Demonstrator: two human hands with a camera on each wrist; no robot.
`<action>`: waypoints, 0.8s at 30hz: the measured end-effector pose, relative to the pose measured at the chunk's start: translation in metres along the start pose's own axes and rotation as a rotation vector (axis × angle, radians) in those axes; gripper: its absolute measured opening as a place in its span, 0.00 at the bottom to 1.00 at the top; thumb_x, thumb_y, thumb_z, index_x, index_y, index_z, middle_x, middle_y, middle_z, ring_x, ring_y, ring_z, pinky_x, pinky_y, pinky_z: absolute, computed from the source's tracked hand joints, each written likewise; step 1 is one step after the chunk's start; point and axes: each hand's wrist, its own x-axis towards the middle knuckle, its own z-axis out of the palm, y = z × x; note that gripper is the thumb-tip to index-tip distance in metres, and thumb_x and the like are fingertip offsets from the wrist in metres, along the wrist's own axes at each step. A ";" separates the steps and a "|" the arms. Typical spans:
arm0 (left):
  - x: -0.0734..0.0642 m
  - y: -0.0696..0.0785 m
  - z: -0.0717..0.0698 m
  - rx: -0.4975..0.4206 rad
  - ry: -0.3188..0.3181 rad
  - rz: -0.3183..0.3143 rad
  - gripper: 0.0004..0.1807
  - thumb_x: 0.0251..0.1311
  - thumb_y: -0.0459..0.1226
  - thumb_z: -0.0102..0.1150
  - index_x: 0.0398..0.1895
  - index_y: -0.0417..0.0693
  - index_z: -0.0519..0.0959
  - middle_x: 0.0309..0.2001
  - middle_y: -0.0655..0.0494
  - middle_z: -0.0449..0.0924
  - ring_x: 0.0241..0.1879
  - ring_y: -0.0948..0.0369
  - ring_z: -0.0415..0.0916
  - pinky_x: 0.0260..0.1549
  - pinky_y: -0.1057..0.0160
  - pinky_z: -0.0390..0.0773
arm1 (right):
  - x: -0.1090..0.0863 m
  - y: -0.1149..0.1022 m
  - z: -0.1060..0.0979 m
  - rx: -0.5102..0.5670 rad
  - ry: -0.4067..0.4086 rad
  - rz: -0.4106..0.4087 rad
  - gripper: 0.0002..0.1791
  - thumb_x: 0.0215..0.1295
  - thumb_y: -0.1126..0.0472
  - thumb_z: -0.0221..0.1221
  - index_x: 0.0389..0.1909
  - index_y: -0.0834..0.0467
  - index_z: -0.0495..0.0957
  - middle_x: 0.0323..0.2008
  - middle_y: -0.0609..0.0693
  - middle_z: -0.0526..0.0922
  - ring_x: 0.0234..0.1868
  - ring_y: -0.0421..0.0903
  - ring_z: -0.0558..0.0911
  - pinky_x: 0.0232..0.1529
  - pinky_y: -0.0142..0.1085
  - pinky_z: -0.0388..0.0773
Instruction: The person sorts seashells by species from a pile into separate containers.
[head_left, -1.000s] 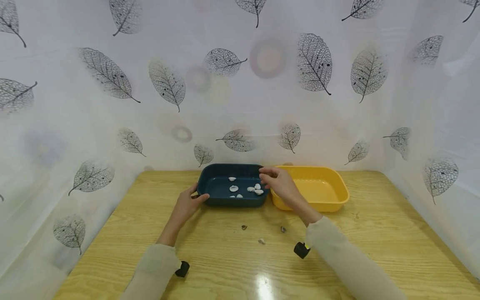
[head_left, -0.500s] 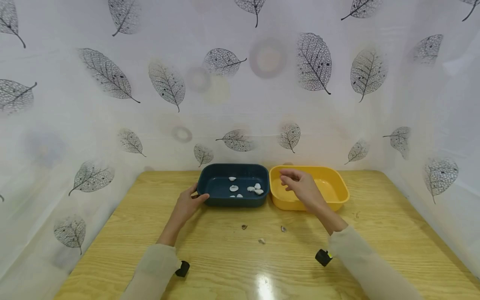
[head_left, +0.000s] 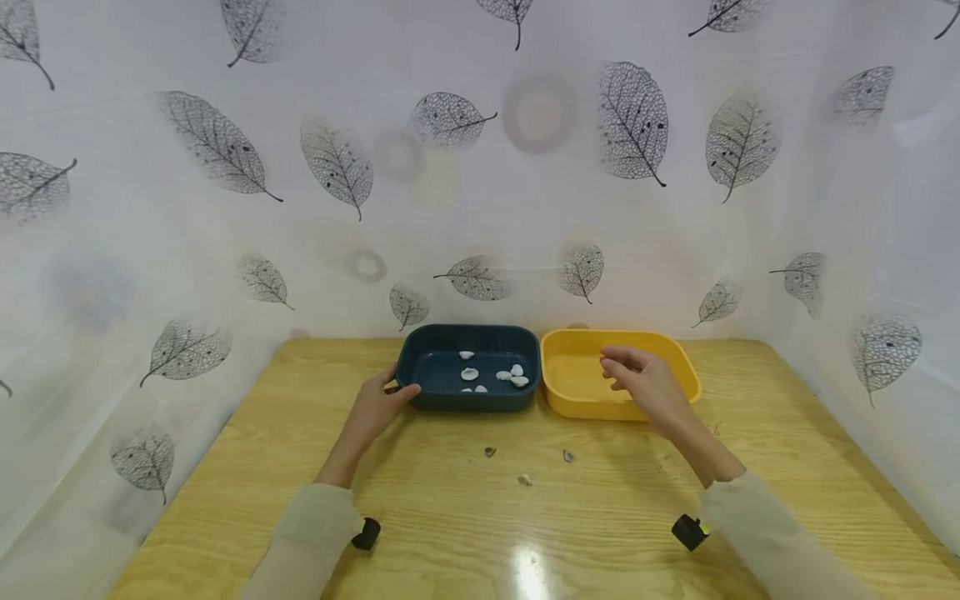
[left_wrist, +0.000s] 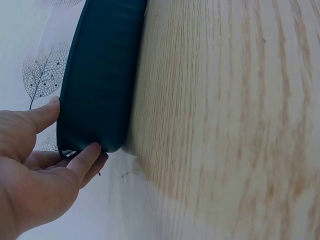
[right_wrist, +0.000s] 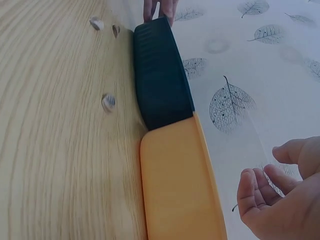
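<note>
The left hand [head_left: 373, 406] grips 1 blue tray [head_left: 472, 402] with 7 visible white shells [head_left: 469, 374], the right hand [head_left: 651, 390], fingers loosely bent, hovers over 1 yellow tray [head_left: 588, 409], and 3 darker shells [head_left: 525, 480] lie nearby.

I take this for a screened-off tabletop recording corner; whether a home, a lab or an office lies around it, I can't tell. Past the left hand [head_left: 375, 402] and right hand [head_left: 654, 390], and out to either side of them, I see pale sheeting [head_left: 480, 200] printed with skeleton leaves, walling in the wood-grain counter [head_left: 450, 508] beneath them. A black unit [head_left: 366, 534] at each wrist looks like filming gear. Nearer me than both hands, a bright reflection [head_left: 530, 571] on the counter suggests a light overhead.
</note>
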 end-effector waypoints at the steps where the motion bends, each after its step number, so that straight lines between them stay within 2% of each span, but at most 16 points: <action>1: 0.000 0.001 0.000 0.001 0.001 0.002 0.41 0.74 0.41 0.61 0.80 0.32 0.53 0.77 0.32 0.55 0.71 0.38 0.65 0.64 0.44 0.73 | -0.001 0.001 -0.003 -0.002 -0.001 0.001 0.29 0.80 0.51 0.56 0.71 0.67 0.70 0.59 0.67 0.79 0.52 0.56 0.81 0.47 0.34 0.83; 9: 0.000 0.000 0.000 0.008 -0.003 0.010 0.41 0.75 0.41 0.60 0.80 0.30 0.52 0.77 0.31 0.55 0.71 0.38 0.65 0.63 0.44 0.74 | -0.013 0.011 -0.028 -0.063 0.031 -0.010 0.30 0.81 0.51 0.53 0.71 0.69 0.69 0.60 0.70 0.76 0.50 0.54 0.81 0.46 0.30 0.82; 14: 0.002 0.000 0.001 0.007 0.007 0.009 0.40 0.74 0.40 0.61 0.80 0.31 0.54 0.76 0.31 0.57 0.70 0.38 0.66 0.62 0.44 0.76 | -0.019 0.020 -0.043 -0.090 0.055 -0.025 0.30 0.82 0.51 0.53 0.71 0.71 0.68 0.60 0.69 0.76 0.49 0.49 0.81 0.45 0.28 0.81; 17: 0.002 0.001 0.001 0.006 0.009 0.011 0.40 0.74 0.40 0.62 0.79 0.31 0.54 0.76 0.31 0.57 0.70 0.38 0.67 0.62 0.44 0.76 | -0.022 0.025 -0.053 -0.111 0.077 -0.029 0.30 0.81 0.51 0.54 0.71 0.71 0.68 0.56 0.61 0.80 0.47 0.43 0.82 0.44 0.28 0.82; 20: 0.002 0.001 0.001 0.006 0.006 0.014 0.40 0.74 0.40 0.61 0.79 0.31 0.54 0.76 0.31 0.57 0.70 0.38 0.67 0.62 0.44 0.76 | -0.024 0.029 -0.065 -0.141 0.107 -0.025 0.31 0.81 0.51 0.54 0.71 0.71 0.69 0.50 0.45 0.82 0.44 0.36 0.81 0.43 0.28 0.82; 22: 0.001 0.002 0.001 0.005 0.002 0.015 0.40 0.74 0.39 0.61 0.80 0.31 0.54 0.76 0.31 0.57 0.70 0.38 0.66 0.62 0.44 0.76 | -0.026 0.032 -0.072 -0.167 0.130 -0.019 0.30 0.81 0.51 0.54 0.71 0.71 0.69 0.48 0.38 0.80 0.43 0.33 0.81 0.41 0.27 0.82; 24: 0.001 0.002 0.001 0.001 -0.001 0.013 0.40 0.74 0.39 0.61 0.80 0.32 0.54 0.76 0.31 0.57 0.70 0.38 0.66 0.62 0.44 0.76 | -0.027 0.036 -0.078 -0.205 0.157 -0.015 0.30 0.81 0.51 0.54 0.70 0.71 0.70 0.50 0.42 0.82 0.41 0.32 0.80 0.39 0.26 0.81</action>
